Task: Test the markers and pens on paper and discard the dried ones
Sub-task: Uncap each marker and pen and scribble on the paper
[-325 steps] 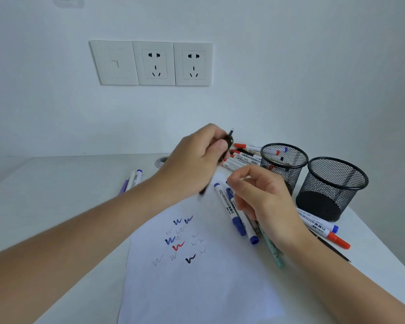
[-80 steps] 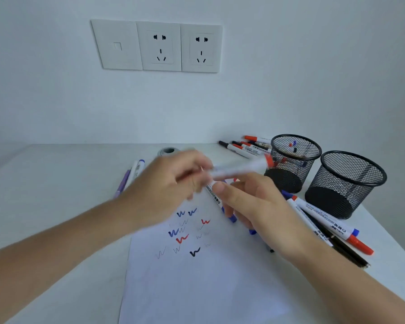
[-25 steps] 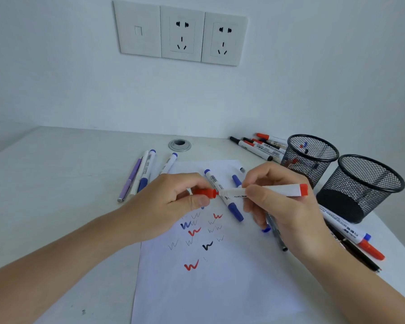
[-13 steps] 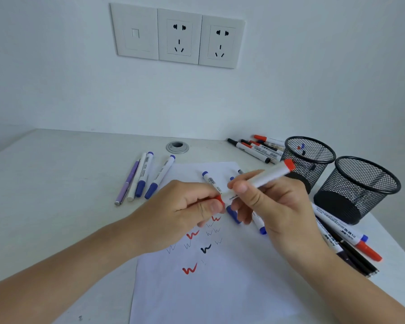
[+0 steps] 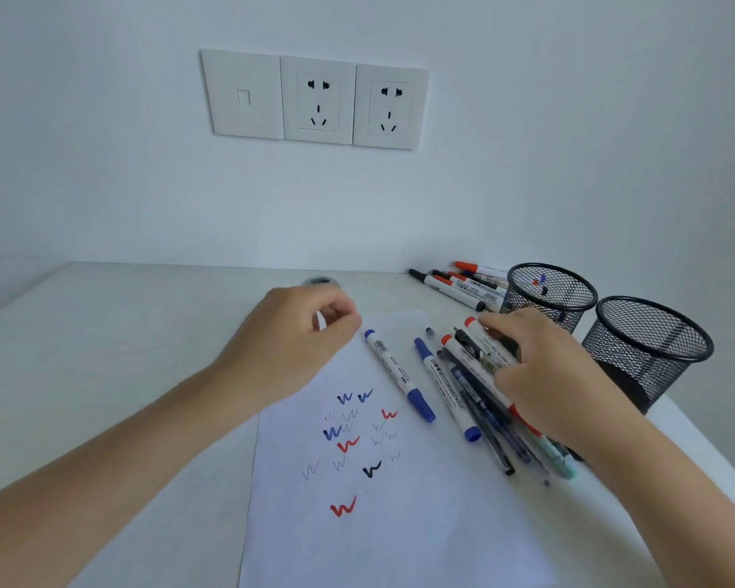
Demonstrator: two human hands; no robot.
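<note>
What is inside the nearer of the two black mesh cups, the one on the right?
The nearer mesh cup shows only a dark bottom through its wall; no pens are visible. The right hand covers its lower left part.

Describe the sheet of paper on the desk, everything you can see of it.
The paper is one plain white sheet lying flat on the white desk, slightly skewed, its near end running out of view. Its middle carries small zigzag test marks: several blue, three red, one black, and many faint grey ones. Two blue-capped markers lie on its far right part, and more pens overlap its right edge under the right hand. The left hand hovers over its far left corner.
</note>
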